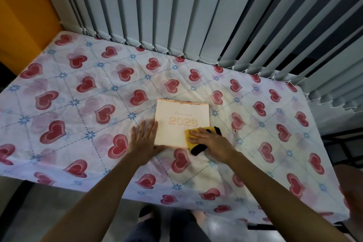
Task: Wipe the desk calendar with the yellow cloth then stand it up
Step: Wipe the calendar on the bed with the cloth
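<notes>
A pale peach desk calendar marked 2023 lies flat on the table, its spiral binding at the far edge. My left hand rests flat with fingers apart against the calendar's left edge, thumb under its near corner. My right hand presses a yellow cloth with a black underside onto the calendar's near right corner. Part of the cloth is hidden under the hand.
The table wears a white cloth printed with red hearts. Grey vertical blinds hang along the far edge, and an orange wall stands at the left. The table's near edge drops to the floor by my legs.
</notes>
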The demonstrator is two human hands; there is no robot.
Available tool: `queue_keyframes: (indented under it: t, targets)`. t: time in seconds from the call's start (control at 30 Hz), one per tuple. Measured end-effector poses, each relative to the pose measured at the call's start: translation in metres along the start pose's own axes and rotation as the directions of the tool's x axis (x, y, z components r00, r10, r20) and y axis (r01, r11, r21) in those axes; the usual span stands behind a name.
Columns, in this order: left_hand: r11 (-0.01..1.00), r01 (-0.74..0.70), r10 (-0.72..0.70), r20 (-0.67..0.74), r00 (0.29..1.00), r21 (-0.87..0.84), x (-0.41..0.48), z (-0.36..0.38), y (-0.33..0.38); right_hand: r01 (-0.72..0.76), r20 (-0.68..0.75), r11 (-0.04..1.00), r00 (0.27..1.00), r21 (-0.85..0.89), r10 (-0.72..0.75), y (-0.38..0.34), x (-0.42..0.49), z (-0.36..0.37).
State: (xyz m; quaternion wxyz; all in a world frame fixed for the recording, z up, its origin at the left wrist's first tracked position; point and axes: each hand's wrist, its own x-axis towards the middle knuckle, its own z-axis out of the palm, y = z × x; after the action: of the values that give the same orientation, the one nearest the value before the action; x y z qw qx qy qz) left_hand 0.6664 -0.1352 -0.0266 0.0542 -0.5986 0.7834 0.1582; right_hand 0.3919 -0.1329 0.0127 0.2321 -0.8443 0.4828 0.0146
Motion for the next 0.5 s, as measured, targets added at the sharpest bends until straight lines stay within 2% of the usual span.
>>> queue_keyframes:
  t: [0.13, 0.23, 0.37, 0.5]
  targets:
    - [1.0, 0.016, -0.016, 0.023, 1.0, -0.005, 0.002, 0.0, 0.0, 0.094, -0.002, 0.994, 0.996, -0.059, -0.094, -0.04, 0.027, 0.019]
    - [1.0, 0.01, -0.011, 0.034, 0.999, 0.021, 0.003, 0.001, -0.003, 0.104, 0.011, 0.991, 0.995, -0.086, -0.103, -0.034, 0.02, 0.016]
    - [1.0, -0.013, 0.013, 0.022, 1.0, 0.004, 0.002, -0.002, -0.005, -0.036, 0.029, 0.999, 0.999, -0.023, 0.036, 0.0, -0.027, 0.005]
    - [0.993, 0.062, -0.068, -0.064, 0.996, -0.096, 0.001, -0.003, 0.013, -0.139, 0.022, 0.984, 0.99, -0.112, 0.142, 0.002, -0.046, 0.007]
